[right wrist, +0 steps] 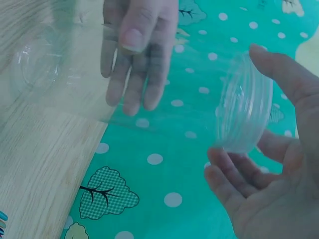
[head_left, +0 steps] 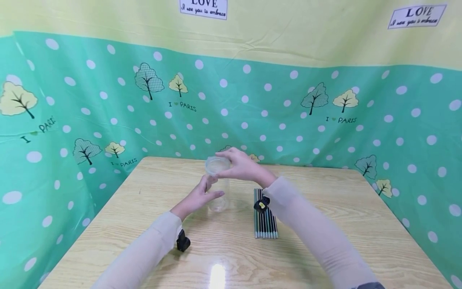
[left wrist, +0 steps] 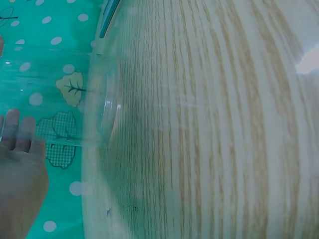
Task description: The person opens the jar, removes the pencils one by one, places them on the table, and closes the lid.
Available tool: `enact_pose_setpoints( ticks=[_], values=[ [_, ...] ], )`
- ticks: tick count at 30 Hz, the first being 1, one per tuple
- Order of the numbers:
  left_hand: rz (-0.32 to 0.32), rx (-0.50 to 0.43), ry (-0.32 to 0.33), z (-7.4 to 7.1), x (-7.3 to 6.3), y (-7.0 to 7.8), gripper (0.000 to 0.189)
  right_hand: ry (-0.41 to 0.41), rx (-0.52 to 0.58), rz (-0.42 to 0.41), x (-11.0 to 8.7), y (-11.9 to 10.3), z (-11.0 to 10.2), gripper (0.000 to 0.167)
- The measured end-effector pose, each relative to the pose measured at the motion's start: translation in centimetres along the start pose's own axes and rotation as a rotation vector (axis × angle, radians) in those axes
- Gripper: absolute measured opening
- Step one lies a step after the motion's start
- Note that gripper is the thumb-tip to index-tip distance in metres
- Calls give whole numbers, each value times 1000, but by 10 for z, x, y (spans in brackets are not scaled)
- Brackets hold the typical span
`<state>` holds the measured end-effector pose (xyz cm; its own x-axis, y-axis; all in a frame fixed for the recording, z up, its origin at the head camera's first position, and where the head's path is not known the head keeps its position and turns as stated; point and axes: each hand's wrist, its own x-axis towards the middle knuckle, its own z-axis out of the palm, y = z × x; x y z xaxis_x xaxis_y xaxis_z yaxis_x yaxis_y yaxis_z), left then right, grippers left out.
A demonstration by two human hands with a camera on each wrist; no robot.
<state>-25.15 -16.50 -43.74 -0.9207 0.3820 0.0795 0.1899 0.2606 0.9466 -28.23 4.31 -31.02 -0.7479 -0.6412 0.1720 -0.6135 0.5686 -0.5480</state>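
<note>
A tall clear plastic jar [head_left: 218, 205] stands upright on the wooden table, with its base also seen in the left wrist view. My left hand [head_left: 200, 194] holds the jar's body below the top; in the right wrist view the thumb is in front of the clear wall and the fingers [right wrist: 130, 89] lie behind it. On top sits a clear round lid [right wrist: 246, 107], ridged at the side. My right hand [head_left: 242, 165] grips this lid by its rim, thumb on one side and fingertips on the other. Whether the lid is loose cannot be told.
A row of several dark pencils [head_left: 266, 226] with pale ends lies on the table [head_left: 343, 224], partly under my right forearm. Black wrist cameras are strapped at both cuffs. A green polka-dot curtain [head_left: 260, 104] hangs behind the table's back edge and along its sides.
</note>
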Motion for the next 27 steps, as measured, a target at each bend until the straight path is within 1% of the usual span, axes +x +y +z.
enact_pose_setpoints(
  ticks=[4, 7, 10, 12, 15, 18, 22, 25, 27],
  values=[
    [5, 7, 12, 0, 0, -1, 74, 76, -32, 57, -1, -6, 8, 82],
    [5, 13, 19, 0, 0, -1, 74, 126, -86, 78, -1, -10, 13, 80],
    [13, 13, 16, 0, 0, -1, 80, 152, -137, 84, -1, -13, 16, 78],
    [22, 8, 15, 1, 0, -1, 81, 153, -157, 79, -2, -14, 17, 81],
    [31, 1, 13, 1, 1, -2, 74, 127, -157, 59, -3, -13, 17, 92],
    [44, 1, 15, 1, 3, -2, 70, 82, -99, 27, -4, -9, 14, 99],
    [42, 10, 25, 2, 3, 0, 76, -14, 56, -15, -2, 2, 7, 94],
    [27, 16, 27, 1, 2, 0, 81, -104, 177, -22, 0, 10, 1, 90],
    [20, 20, 26, 1, 2, 0, 83, -154, 239, -28, 0, 13, -3, 86]
  ],
)
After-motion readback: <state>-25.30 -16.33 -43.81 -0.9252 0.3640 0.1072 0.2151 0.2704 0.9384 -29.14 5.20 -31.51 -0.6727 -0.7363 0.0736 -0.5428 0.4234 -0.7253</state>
